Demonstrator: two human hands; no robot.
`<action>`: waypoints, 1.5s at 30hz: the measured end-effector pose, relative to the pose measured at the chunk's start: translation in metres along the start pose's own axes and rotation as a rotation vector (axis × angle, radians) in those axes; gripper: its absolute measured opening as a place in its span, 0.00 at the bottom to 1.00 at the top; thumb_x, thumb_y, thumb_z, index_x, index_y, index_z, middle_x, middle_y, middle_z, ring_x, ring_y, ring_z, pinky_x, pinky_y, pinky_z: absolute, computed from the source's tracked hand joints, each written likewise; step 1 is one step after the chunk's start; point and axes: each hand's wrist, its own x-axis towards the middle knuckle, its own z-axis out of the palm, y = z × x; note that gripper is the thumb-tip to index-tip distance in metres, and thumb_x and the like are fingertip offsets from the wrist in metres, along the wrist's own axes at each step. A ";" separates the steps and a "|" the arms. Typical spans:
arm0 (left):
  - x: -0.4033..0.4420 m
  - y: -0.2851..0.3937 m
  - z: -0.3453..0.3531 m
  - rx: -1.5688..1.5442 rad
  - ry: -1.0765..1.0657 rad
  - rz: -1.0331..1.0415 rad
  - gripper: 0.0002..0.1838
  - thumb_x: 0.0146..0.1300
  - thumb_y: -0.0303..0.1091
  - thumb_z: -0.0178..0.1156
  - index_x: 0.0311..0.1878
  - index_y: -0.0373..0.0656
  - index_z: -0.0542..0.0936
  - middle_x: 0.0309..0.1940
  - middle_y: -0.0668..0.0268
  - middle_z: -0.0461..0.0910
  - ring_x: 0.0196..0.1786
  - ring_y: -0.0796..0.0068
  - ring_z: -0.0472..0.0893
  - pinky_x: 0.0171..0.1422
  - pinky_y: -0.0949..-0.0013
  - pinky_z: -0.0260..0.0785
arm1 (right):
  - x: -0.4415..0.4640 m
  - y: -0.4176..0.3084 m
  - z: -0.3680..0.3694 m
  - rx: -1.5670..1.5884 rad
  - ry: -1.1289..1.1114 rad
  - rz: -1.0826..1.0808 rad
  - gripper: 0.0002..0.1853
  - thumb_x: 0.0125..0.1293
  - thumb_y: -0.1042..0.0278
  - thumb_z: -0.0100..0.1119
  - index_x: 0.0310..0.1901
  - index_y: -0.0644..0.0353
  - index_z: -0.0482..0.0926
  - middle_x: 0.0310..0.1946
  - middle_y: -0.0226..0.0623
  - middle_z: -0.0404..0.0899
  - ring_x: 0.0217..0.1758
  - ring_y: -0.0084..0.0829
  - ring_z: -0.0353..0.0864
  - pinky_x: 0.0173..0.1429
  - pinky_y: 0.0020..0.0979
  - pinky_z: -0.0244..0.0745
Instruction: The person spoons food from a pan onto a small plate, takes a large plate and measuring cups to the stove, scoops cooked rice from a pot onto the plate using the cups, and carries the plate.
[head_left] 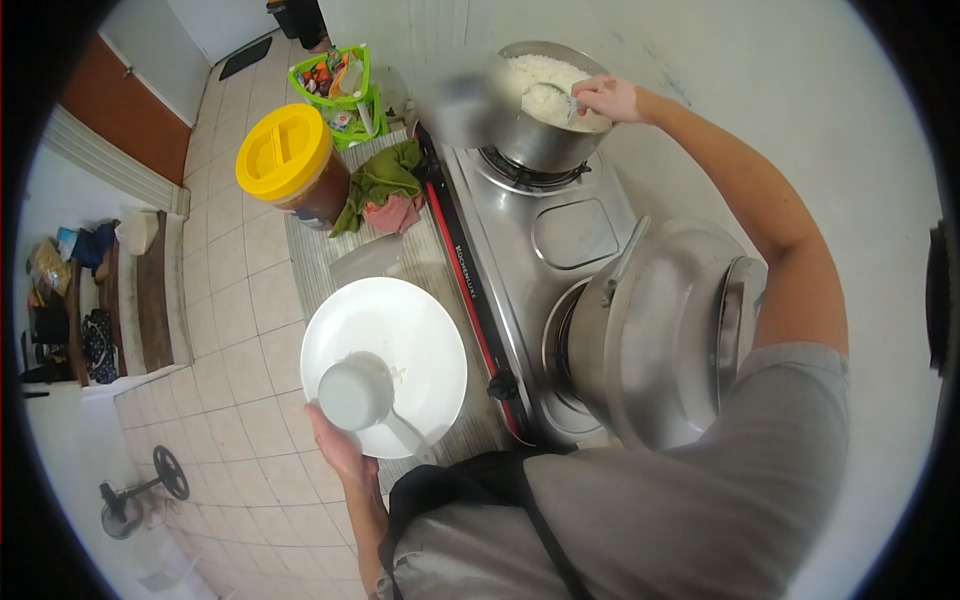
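Note:
At the plate's near edge, my left hand (340,446) grips the rim of a large white plate (425,330). A white scoop with a handle (355,392) lies on the plate, and a few rice grains are stuck beside it. My right hand (605,98) reaches out to a metal pot (545,143) on the far burner and closes around the handle of a spoon (549,97). The spoon's bowl is down in the white cooked rice (535,70) that fills the pot.
A large lidded metal pot (655,350) occupies the near burner of the steel gas stove (500,215). Left of the stove are a yellow-lidded container (285,155), a green cloth (383,180) and a green basket (335,75). A blurred patch covers the stove's far left corner.

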 end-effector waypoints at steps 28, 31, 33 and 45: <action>0.015 0.034 0.068 -0.111 -0.338 0.000 0.30 0.75 0.52 0.38 0.66 0.36 0.64 0.61 0.56 0.71 0.62 0.60 0.73 0.64 0.59 0.67 | 0.004 0.021 0.016 1.062 0.375 0.561 0.06 0.59 0.64 0.54 0.26 0.52 0.73 0.18 0.21 0.63 0.17 0.16 0.54 0.19 0.24 0.45; 0.024 0.038 0.071 -0.140 -0.361 0.006 0.30 0.75 0.52 0.38 0.66 0.35 0.63 0.61 0.56 0.71 0.62 0.60 0.73 0.64 0.59 0.68 | -0.026 -0.009 -0.006 1.038 0.374 0.462 0.08 0.59 0.60 0.55 0.29 0.53 0.75 0.18 0.21 0.64 0.18 0.16 0.56 0.20 0.23 0.48; 0.024 0.044 0.075 -0.143 -0.362 0.034 0.30 0.75 0.51 0.38 0.66 0.35 0.63 0.61 0.55 0.71 0.62 0.60 0.73 0.64 0.60 0.68 | -0.047 -0.048 -0.022 1.015 0.362 0.411 0.09 0.59 0.58 0.56 0.30 0.54 0.76 0.19 0.21 0.64 0.19 0.16 0.56 0.21 0.23 0.48; 0.016 0.056 0.052 -0.275 -0.566 0.042 0.28 0.76 0.49 0.36 0.66 0.35 0.62 0.62 0.55 0.69 0.62 0.60 0.73 0.64 0.59 0.69 | -0.147 -0.267 0.089 -0.293 0.251 -0.160 0.10 0.63 0.63 0.52 0.40 0.57 0.77 0.39 0.45 0.80 0.41 0.41 0.83 0.43 0.44 0.78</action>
